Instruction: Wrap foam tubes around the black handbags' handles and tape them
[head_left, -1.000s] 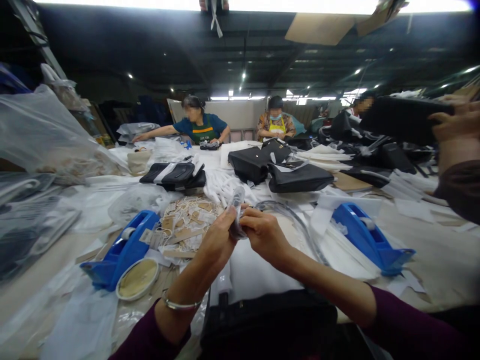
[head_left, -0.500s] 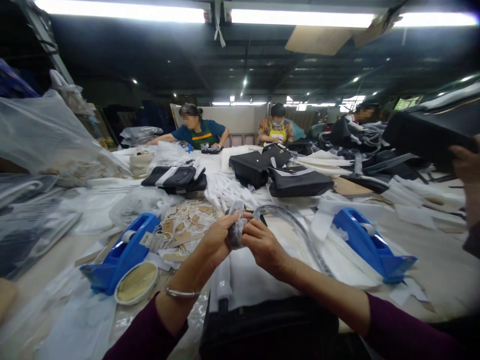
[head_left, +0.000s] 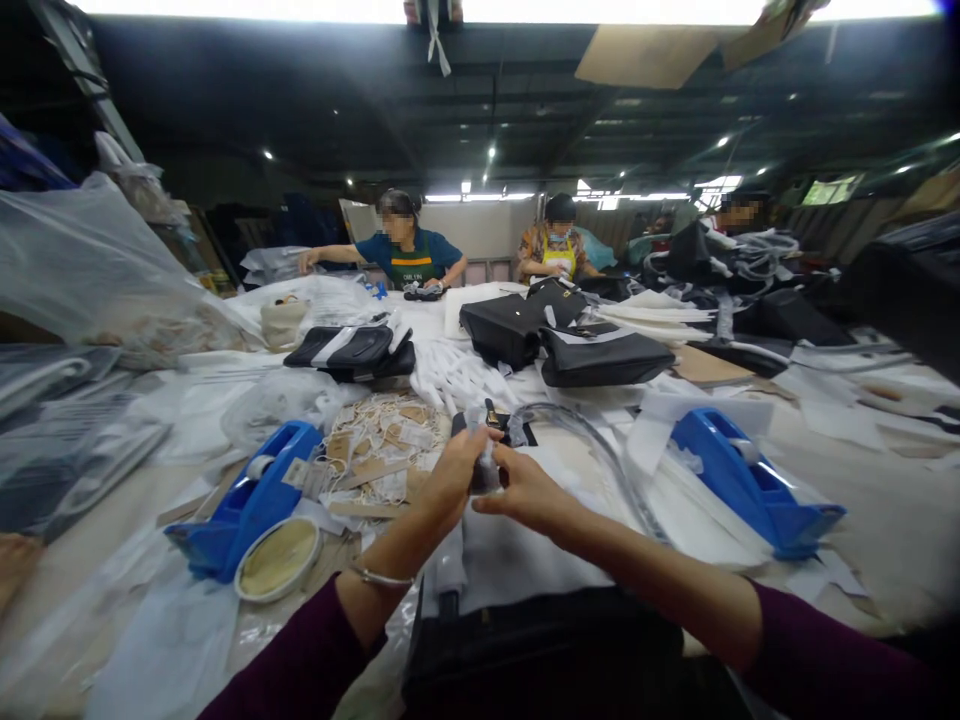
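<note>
My left hand (head_left: 456,474) grips a small dark piece wrapped in clear plastic (head_left: 486,474), seemingly a bag handle or strap part; its exact kind is partly hidden by fingers. On its other side, my right hand (head_left: 529,490) pinches it between thumb and fingers. Both hands are above a white padding sheet (head_left: 525,560) lying on a black handbag (head_left: 540,640) close to my body. Just beyond my right hand, a plastic-wrapped strap (head_left: 600,450) curves down to the right. Black parts with a gold-coloured fitting (head_left: 491,415) show behind my fingertips.
Blue tape dispensers stand at left (head_left: 251,500) and right (head_left: 750,480). Near the left one are a round tub (head_left: 279,560) and a pile of stringed tags (head_left: 382,440). Black bags (head_left: 600,352) lie farther back. Co-workers (head_left: 416,250) are across the table; another person's hand (head_left: 16,565) shows at far left.
My hands have shifted slightly and my right fingers have re-placed themselves on the wrapped piece. The co-worker across has raised an arm. At right, a person's hand has left view and the black bag moved.
</note>
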